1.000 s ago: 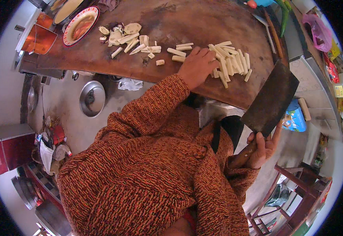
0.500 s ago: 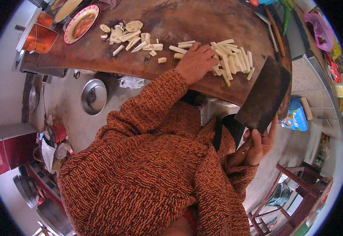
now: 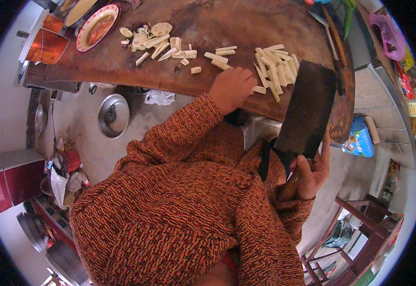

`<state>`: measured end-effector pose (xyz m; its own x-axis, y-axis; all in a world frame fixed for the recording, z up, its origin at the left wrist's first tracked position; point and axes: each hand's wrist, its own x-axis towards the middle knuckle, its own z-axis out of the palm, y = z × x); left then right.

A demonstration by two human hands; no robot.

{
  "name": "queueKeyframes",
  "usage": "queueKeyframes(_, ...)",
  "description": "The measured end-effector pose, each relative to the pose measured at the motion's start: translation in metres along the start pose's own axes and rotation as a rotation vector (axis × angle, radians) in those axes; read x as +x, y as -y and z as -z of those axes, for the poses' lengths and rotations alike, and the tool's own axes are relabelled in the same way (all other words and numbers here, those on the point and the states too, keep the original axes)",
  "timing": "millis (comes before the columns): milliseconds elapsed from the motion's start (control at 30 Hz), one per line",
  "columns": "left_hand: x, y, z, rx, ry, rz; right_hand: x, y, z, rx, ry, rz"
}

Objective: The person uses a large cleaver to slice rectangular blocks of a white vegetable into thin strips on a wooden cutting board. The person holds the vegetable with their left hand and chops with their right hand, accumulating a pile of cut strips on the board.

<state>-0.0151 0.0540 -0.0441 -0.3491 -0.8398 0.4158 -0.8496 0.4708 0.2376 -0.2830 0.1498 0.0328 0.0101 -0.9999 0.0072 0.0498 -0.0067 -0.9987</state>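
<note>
My right hand (image 3: 310,177) is wrapped round the wooden handle of a cleaver (image 3: 308,105). Its broad dark blade is raised beside the right part of the brown wooden worktop (image 3: 217,28). At the worktop's near edge, my left hand (image 3: 232,89) has its fingers curled over. The end of a pale vegetable stick (image 3: 259,89) pokes out at its fingertips; the fingers hide the rest. Between this hand and the blade lies a pile of pale cut sticks (image 3: 277,66). A few more sticks (image 3: 218,58) lie just beyond the left hand.
Further left are pale chunks, slices and peelings (image 3: 160,44), a red-rimmed bowl (image 3: 98,28) and an orange bucket (image 3: 48,46). A long-handled utensil (image 3: 331,35) and a green vegetable (image 3: 348,19) lie at the far right. A metal basin (image 3: 114,116) stands on the floor; a wooden chair (image 3: 356,214) is at lower right.
My left hand has drawn back from the pile toward the near edge, with a stick showing at its fingertips. The cleaver has shifted left and its blade stands more upright.
</note>
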Motion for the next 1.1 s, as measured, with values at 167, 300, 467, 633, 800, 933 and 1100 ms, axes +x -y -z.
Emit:
queueKeyframes(167,-0.012,-0.007,0.001,-0.08,-0.081,0.038,0.001,0.004,-0.015,-0.176,0.136,-0.008)
queueKeyframes(300,-0.015,-0.01,0.003,-0.123,-0.1,0.086,0.009,-0.004,-0.012,-0.456,0.25,0.11)
queueKeyframes(467,-0.017,-0.01,-0.001,-0.112,-0.136,0.103,0.008,0.004,-0.014,-0.55,0.294,-0.031)
queueKeyframes(633,-0.018,-0.01,-0.005,-0.111,-0.21,0.081,0.009,0.008,-0.016,-0.697,0.31,0.045)
queueKeyframes(800,-0.017,-0.009,-0.002,-0.116,-0.2,0.084,0.011,0.007,-0.018,-0.696,0.342,0.206)
queueKeyframes(933,-0.018,-0.008,-0.005,-0.126,-0.156,0.095,0.01,0.014,-0.021,-0.666,0.365,0.043)
queueKeyframes(1100,-0.017,-0.009,-0.005,-0.115,-0.141,0.105,0.013,0.012,-0.021,-0.766,0.445,0.125)
